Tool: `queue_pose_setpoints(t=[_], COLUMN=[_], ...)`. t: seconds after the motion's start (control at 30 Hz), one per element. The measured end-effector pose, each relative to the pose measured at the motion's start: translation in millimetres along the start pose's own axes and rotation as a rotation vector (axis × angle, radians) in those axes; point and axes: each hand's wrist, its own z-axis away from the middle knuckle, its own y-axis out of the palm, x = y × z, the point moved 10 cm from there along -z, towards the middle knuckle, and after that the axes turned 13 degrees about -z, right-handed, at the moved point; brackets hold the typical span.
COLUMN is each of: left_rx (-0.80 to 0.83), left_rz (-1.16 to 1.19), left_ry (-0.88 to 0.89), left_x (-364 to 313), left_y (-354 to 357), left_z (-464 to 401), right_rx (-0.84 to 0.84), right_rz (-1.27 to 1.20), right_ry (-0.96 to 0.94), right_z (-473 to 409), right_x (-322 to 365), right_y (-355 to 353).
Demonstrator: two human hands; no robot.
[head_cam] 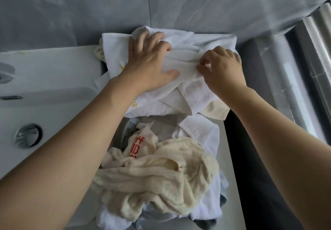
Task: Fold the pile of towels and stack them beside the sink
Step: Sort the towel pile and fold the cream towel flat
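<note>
step: smoothing fold | left hand (148, 63) flat on white terry towel (180, 79) | right hand (222, 68) pinches its crease | tip: align edges first

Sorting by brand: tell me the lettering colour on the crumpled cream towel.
Red, on the cream towel in the head view.

the left hand (148, 63) hides part of the white towel (180, 50).
</note>
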Motion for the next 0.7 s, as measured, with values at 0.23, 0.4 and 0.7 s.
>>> queue_pose_setpoints(t=[0.23, 0.4, 0.7], left_rx=[-0.139, -0.369, -0.251], left_rz=[-0.139, 0.477, 0.744], left_ry=[-0.012, -0.239, -0.233], left_x=[-12.0, 18.5, 28.5], left_y=[-19.4, -64.0, -58.0], left_z=[12.5, 30.0, 81.3], right_rx=[0.034, 0.114, -0.029], right_rz=[-0.329, -0.274, -0.256], right_ry=[0.065, -0.01, 0.399], right_z=[1.6, 15.0, 6.8], right_x=[6.9, 12.7, -29.9], right_y=[-10.9, -16.5, -14.2])
